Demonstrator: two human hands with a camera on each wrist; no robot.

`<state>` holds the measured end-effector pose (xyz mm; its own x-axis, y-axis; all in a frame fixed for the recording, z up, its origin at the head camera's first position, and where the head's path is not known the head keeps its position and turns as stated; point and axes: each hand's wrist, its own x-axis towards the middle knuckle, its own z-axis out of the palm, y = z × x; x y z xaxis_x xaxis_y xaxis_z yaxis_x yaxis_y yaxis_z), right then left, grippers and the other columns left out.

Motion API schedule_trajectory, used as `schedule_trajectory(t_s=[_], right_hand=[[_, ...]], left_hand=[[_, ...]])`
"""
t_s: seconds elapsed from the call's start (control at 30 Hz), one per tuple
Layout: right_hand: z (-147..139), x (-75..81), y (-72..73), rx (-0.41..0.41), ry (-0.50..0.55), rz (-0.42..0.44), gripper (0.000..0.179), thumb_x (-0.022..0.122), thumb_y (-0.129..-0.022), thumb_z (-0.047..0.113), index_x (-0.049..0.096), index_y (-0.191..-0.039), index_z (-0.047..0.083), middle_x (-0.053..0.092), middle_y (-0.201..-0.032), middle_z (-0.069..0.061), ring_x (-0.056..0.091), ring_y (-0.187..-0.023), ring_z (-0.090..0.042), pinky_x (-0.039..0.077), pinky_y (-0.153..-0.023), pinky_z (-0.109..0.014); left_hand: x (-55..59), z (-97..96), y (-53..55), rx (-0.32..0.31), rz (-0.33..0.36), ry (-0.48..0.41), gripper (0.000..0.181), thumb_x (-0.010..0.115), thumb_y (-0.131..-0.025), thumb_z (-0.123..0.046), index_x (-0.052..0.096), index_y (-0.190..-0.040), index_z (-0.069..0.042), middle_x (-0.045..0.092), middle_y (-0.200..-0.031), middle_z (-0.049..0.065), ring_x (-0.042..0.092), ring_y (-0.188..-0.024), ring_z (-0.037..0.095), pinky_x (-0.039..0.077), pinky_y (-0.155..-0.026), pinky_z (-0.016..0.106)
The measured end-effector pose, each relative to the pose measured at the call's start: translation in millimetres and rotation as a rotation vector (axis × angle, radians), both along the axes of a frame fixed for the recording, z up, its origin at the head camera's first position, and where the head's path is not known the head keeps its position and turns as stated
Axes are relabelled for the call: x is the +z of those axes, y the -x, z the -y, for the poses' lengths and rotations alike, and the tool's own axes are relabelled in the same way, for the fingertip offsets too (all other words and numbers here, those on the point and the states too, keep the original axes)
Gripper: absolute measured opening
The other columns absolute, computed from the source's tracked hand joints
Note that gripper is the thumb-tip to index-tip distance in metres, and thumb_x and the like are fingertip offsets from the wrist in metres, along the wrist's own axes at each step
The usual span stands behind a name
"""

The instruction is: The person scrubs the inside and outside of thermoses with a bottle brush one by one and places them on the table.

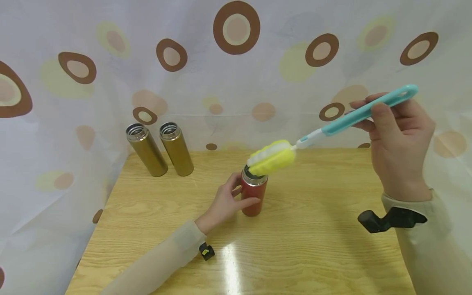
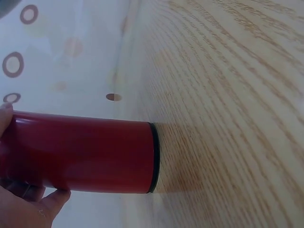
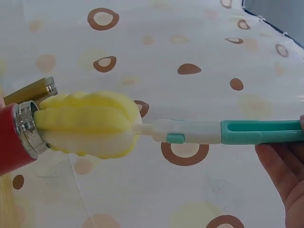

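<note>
A red vacuum flask [image 1: 253, 196] without a lid stands upright on the wooden table, its steel rim facing up. Around its side my left hand [image 1: 229, 200] curls, thumb in front, fingers behind; in the left wrist view the flask [image 2: 90, 154] meets the tabletop at its dark base. My right hand [image 1: 403, 139] pinches the teal handle of a bottle brush [image 1: 354, 119] between thumb and fingers. The brush slants down to the left. Its yellow-and-white sponge head is at the flask's mouth, and the right wrist view shows the tip of the sponge [image 3: 90, 123] just at the opening.
Two gold flasks [image 1: 147, 153] [image 1: 178, 151], both lidless, stand side by side at the table's back left. Behind the wooden table [image 1: 313, 246] hangs a pale curtain [image 1: 280, 94] with brown ring patterns, which also runs along both sides.
</note>
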<state>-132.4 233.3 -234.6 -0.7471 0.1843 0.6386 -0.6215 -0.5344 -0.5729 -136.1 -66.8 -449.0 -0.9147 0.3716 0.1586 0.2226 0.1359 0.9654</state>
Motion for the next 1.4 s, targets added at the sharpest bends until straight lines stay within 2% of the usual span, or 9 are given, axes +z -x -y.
schedule_trajectory(t_s=[0.17, 0.33, 0.5, 0.73, 0.83, 0.97, 1.23, 1.4], right_hand=[[6, 3.1, 3.9, -0.018, -0.058, 0.003, 0.025, 0.065, -0.094, -0.015, 0.056, -0.111, -0.031, 0.073, -0.097, -0.03, 0.073, -0.088, -0.037, 0.064, -0.081, -0.04], [12, 8.3, 5.9, -0.062, -0.179, -0.015, 0.029, 0.067, -0.094, -0.012, 0.057, -0.114, -0.031, 0.072, -0.099, -0.03, 0.075, -0.084, -0.036, 0.063, -0.081, -0.039], [20, 15.3, 7.6, -0.097, -0.266, -0.028, 0.029, 0.067, -0.094, -0.011, 0.057, -0.115, -0.03, 0.073, -0.093, -0.03, 0.076, -0.081, -0.036, 0.063, -0.081, -0.04], [32, 25.5, 11.1, -0.193, -0.339, -0.007, 0.029, 0.067, -0.094, -0.012, 0.064, -0.122, -0.018, 0.076, -0.086, -0.022, 0.076, -0.08, -0.028, 0.063, -0.071, -0.032], [36, 30.9, 14.1, -0.192, -0.371, -0.022, 0.019, 0.068, -0.093, -0.012, 0.066, -0.112, -0.015, 0.076, -0.087, -0.023, 0.076, -0.078, -0.028, 0.062, -0.064, -0.03], [41, 37.7, 16.5, -0.169, -0.403, -0.068, 0.013, 0.069, -0.091, -0.014, 0.062, -0.1, -0.021, 0.076, -0.088, -0.025, 0.076, -0.075, -0.027, 0.06, -0.057, -0.029], [51, 47.6, 16.3, -0.175, -0.486, -0.084, 0.017, 0.074, -0.09, -0.011, 0.068, -0.103, -0.021, 0.078, -0.088, -0.018, 0.077, -0.076, -0.023, 0.061, -0.063, -0.026], [55, 53.5, 16.7, -0.184, -0.599, -0.093, 0.016, 0.074, -0.092, -0.007, 0.071, -0.103, -0.018, 0.078, -0.089, -0.015, 0.077, -0.074, -0.02, 0.057, -0.056, -0.02]], left_hand=[[-0.5, 0.0, -0.4, -0.002, 0.006, 0.004, 0.063, 0.087, -0.086, -0.016, 0.052, -0.139, -0.013, 0.062, -0.138, 0.004, 0.057, -0.133, 0.023, 0.049, -0.111, 0.044], [-0.7, -0.4, -0.8, -0.001, 0.0, 0.006, 0.062, 0.086, -0.087, -0.015, 0.052, -0.139, -0.012, 0.062, -0.139, 0.005, 0.057, -0.133, 0.024, 0.048, -0.111, 0.044], [-1.7, 0.2, -1.0, -0.003, 0.0, 0.008, 0.062, 0.086, -0.088, -0.014, 0.052, -0.139, -0.012, 0.062, -0.139, 0.005, 0.056, -0.134, 0.024, 0.047, -0.112, 0.045], [-1.8, 1.4, -1.8, -0.002, 0.006, 0.008, 0.064, 0.086, -0.087, -0.013, 0.051, -0.141, -0.013, 0.061, -0.141, 0.003, 0.056, -0.135, 0.022, 0.047, -0.112, 0.044], [-1.3, 1.2, -1.5, -0.012, 0.003, 0.006, 0.064, 0.085, -0.088, -0.014, 0.05, -0.142, -0.013, 0.06, -0.142, 0.004, 0.055, -0.136, 0.022, 0.047, -0.113, 0.045], [-0.7, 0.6, -1.4, -0.019, 0.013, 0.012, 0.065, 0.085, -0.089, -0.015, 0.049, -0.143, -0.014, 0.059, -0.143, 0.003, 0.054, -0.137, 0.022, 0.046, -0.113, 0.044], [1.0, -0.1, -1.9, -0.017, 0.013, 0.008, 0.064, 0.085, -0.089, -0.012, 0.049, -0.142, -0.011, 0.06, -0.143, 0.007, 0.054, -0.137, 0.026, 0.046, -0.113, 0.046], [0.9, -0.6, -1.8, -0.012, 0.012, 0.013, 0.064, 0.085, -0.089, -0.012, 0.049, -0.142, -0.011, 0.06, -0.143, 0.007, 0.054, -0.137, 0.026, 0.047, -0.113, 0.044]])
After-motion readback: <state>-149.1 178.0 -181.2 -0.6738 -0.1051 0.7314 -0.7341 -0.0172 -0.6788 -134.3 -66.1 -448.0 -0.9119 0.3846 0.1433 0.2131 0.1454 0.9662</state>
